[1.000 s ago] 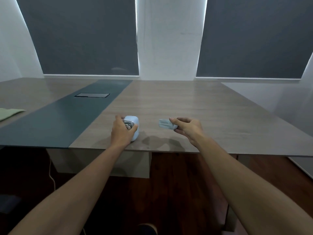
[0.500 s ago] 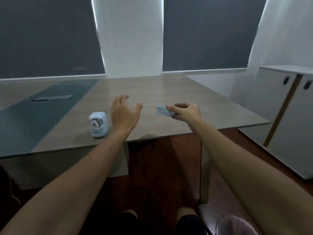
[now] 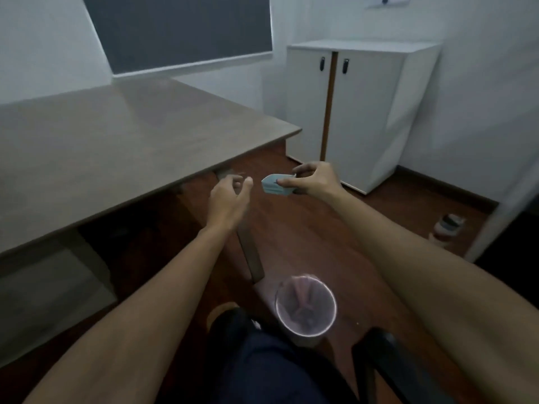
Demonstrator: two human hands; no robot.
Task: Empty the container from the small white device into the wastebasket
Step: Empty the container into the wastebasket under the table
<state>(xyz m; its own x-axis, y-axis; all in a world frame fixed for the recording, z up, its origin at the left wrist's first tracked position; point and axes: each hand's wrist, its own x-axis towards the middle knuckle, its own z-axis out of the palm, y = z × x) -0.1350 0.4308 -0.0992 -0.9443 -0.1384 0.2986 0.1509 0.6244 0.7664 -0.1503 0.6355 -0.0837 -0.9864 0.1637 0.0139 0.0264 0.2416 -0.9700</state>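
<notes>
White walls and a dark window blind (image 3: 186, 27) bounded the scene, with a grey-brown tabletop (image 3: 102, 147) filling the left half of the view and a red-brown wooden floor (image 3: 306, 228) to its right. Motion blur softened every edge, so fine detail on the small objects could not be made out. The right hand (image 3: 313, 179) was held out over the floor past the tabletop's edge, its grip closed by thumb and fingertips on the container (image 3: 272, 185), a small pale blue-grey tray whose right end was hidden behind the fingers; whether it held anything could not be told. The left hand (image 3: 229, 199) hung just beside it, apart from the tray, its grip loosely spread with fingers half curled and nothing in it. Below both forearms, near the lower centre, stood the wastebasket (image 3: 306, 309), round and lined with a pinkish translucent bag, its contents indistinct; it lay well short of the container, closer to the wearer. Dark-clothed legs (image 3: 271, 365) and part of a black chair arm (image 3: 388, 360) were cut off by the lower edge. A white two-door cabinet (image 3: 364, 112) stood against the far wall, and a small striped object (image 3: 447, 228), too blurred to identify, sat on the floor at right.
</notes>
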